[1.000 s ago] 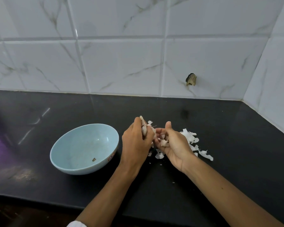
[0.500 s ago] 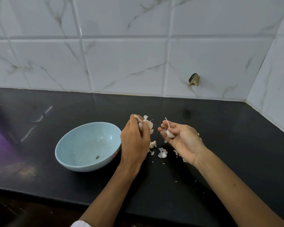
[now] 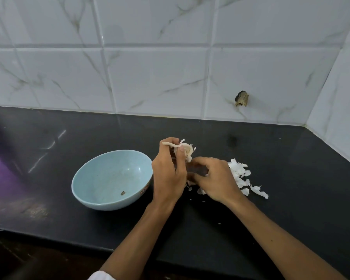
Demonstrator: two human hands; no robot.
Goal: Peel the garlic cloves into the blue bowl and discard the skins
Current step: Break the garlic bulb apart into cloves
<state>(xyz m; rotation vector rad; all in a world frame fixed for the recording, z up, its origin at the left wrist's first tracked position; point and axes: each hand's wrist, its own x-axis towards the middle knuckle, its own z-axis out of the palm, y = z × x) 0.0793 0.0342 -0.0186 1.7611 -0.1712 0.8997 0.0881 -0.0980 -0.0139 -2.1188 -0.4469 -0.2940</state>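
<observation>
Garlic [image 3: 187,150], a part-stripped head w/ dry stem and loose skin sticking out, is gripped in the L hand [image 3: 169,172], held up just right of the blue bowl [image 3: 109,174] and clear of the counter [image 3: 291,188]. Change vs. half a sec ago: the R hand [image 3: 214,178] was then turned palm up, apart from the L, w/ a single clove lying on the fingers. It is now turned palm down and brought in against the L hand, fingers curled under near the counter beside the pile of skins [image 3: 240,174]. The clove is no longer seen; whether it's pinched under those curled fingers or was dropped can't be told, as the palm side is hidden. So R hand: curled, contents unknown. Bowl: no clove is seen in it, only a small dark speck [image 3: 122,193] near the bottom, so nothing peeled has been delivered yet, as far as can be judged. Skins are gathered on the counter right of the hands, w/ a few flakes under them; none discarded yet. Step in hand is judged to be either the loose clove being stripped or another being pulled off the head. Task is judged far from done, most of the head being wrapped.
</observation>
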